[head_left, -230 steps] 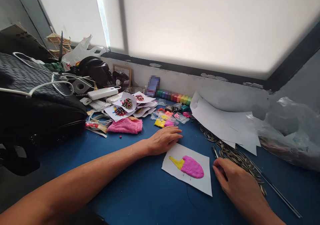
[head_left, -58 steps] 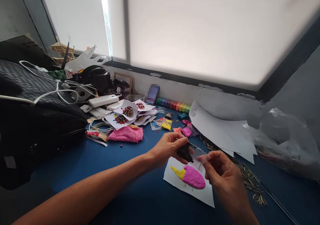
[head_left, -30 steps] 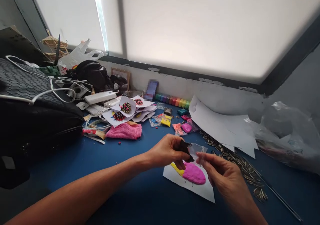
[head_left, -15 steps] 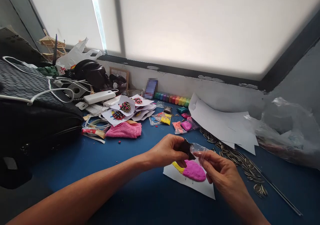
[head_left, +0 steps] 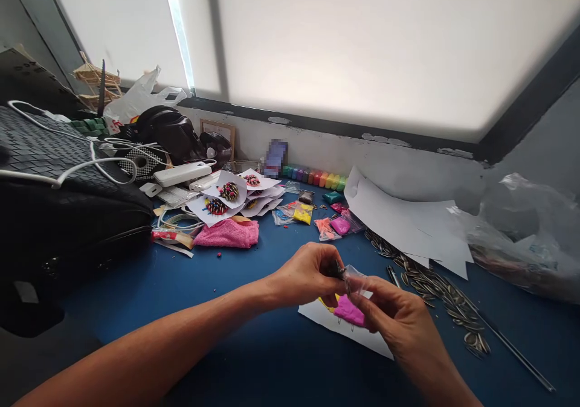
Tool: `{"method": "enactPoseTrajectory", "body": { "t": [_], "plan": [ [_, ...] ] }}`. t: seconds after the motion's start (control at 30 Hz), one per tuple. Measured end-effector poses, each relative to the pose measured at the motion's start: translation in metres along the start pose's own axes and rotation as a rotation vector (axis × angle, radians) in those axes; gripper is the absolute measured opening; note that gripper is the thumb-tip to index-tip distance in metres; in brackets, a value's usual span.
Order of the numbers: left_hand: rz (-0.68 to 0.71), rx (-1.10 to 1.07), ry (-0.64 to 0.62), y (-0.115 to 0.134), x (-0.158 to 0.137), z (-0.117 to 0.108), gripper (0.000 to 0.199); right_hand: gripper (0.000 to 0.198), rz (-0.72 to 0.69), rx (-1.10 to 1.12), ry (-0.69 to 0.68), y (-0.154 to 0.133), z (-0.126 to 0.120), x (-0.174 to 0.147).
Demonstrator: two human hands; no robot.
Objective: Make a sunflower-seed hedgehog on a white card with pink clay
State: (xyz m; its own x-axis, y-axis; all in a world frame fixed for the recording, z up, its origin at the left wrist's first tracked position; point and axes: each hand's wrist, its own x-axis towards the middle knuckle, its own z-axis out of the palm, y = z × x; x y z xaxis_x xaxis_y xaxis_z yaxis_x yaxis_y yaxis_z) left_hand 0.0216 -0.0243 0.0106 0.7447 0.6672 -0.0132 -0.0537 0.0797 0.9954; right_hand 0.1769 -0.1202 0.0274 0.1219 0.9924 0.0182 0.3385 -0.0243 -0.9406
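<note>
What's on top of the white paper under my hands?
Pink clay, some yellow clay and small loops show. Your left hand and right hand hide other parts of the white paper.

Left forearm [head_left: 181,340]: bare, aligned from 8 o'clock of view, pointing toward 2 o'clock. Left wrist [head_left: 265,294]: nearly straight. Left hand [head_left: 312,277]: back upward, fingers curled, thumb below, closed in grip. Right forearm [head_left: 446,380]: partly in view, between 4 and 5 o'clock. Right hand [head_left: 394,307]: angled toward 10 o'clock, thumb and fingers pinched. Both sets of fingertips: just beside each other, at 5 o'clock from view centre. Poses above were recorded.
</note>
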Motion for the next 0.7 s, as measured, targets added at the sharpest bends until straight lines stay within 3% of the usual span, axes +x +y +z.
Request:
{"method": "enactPoseTrajectory", "body": {
  "t": [0.3,0.4,0.53,0.7],
  "plan": [
    [-0.071,-0.081,-0.098,0.007,0.001,-0.003,0.024,0.036,-0.059,-0.102,0.042,0.010,-0.006,0.000],
    [-0.079,-0.080,-0.130,0.008,0.002,-0.006,0.032,0.037,-0.068,-0.149,0.072,0.012,-0.009,0.000],
    [-0.088,-0.089,-0.169,0.008,0.001,-0.007,0.049,0.035,-0.093,-0.148,0.015,0.008,-0.008,-0.002],
    [-0.069,-0.083,-0.088,0.010,0.002,-0.010,0.051,0.028,-0.112,-0.045,0.010,0.000,-0.010,0.000]
  ]
}}
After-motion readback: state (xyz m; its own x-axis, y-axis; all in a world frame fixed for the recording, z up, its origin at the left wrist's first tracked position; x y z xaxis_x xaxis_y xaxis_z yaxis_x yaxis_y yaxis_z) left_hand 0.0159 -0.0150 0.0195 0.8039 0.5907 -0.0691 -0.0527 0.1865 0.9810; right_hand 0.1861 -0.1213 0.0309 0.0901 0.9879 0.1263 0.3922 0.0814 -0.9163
